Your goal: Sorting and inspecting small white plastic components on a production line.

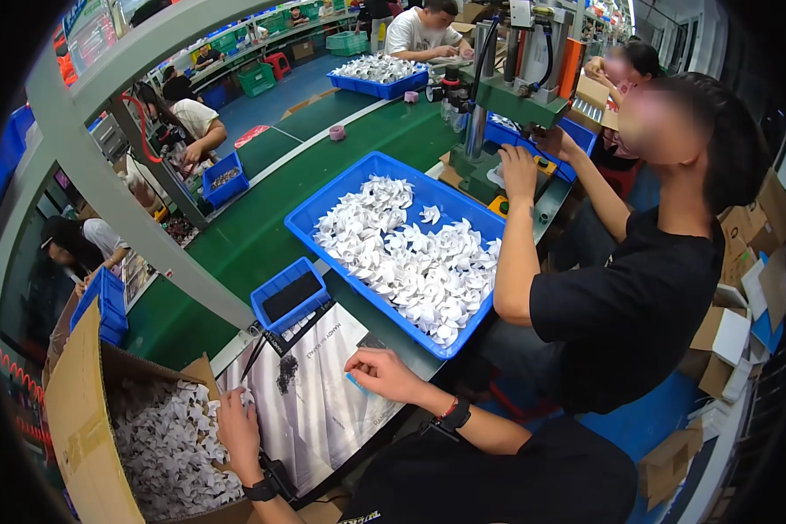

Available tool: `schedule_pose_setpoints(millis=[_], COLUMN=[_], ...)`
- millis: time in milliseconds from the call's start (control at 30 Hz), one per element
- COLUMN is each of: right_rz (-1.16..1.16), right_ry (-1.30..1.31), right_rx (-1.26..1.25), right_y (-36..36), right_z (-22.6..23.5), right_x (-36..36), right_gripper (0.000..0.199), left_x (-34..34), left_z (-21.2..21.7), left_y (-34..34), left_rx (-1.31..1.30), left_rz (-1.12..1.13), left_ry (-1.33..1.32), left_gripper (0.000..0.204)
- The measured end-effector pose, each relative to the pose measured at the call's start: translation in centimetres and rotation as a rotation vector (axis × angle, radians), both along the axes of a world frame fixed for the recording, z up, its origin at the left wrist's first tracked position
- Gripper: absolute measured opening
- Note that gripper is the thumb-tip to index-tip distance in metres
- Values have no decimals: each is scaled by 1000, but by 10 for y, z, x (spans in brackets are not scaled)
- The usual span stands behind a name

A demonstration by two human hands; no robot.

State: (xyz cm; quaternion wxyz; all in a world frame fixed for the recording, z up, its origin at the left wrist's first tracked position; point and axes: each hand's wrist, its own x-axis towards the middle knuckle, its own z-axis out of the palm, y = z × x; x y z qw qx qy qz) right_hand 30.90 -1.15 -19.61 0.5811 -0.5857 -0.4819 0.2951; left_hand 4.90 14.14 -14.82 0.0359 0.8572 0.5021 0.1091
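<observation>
Honestly, I can't tell what either hand grips: left hand [238, 430], lower left, beside white fans [168, 441] in cardboard box [86, 424]; right hand [388, 375], lower centre, fingers curled over sheet [327, 437]. Careless sideways sweep could scatter loose dark bits [286, 373] between them.

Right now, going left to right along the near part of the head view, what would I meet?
Cardboard box, the wearer's left fingers, small pile of black bits, the wearer's right fingers, neighbouring worker's black sleeve.
</observation>
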Motion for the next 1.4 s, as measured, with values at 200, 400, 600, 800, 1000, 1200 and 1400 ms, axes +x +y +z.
schedule_pose_setpoints(millis=[200,400,600,800,1000,1200,1400], right_rz=[-6,8,7,-20,-14,0,-25], right_ry=[-42,-108,-126,-149,-149,-153,-212], right_rx=[13,-2,-6,10,0,21,57], right_y=[3,3,3,3,4,4,3], right_z=[0,8,4,3,1,6,3], right_x=[1,-2,-2,-3,-3,-5,-7], right_gripper=[12,8,11,12,12,10,10], left_x=[1,0,-2,-13,10,20,46], left_z=[0,6,2,-16,10,14,4], left_y=[4,3,5,15,-4,3,35], left_rx=[-6,-72,23,-114,-700,-1191,-1726], left_rz=[-36,10,-11,-4,63,-195,-350], left_ry=[-26,-184,-338,-456,-1423,-2093,-2281], left_gripper=[33,32,31,31,34,36,34])
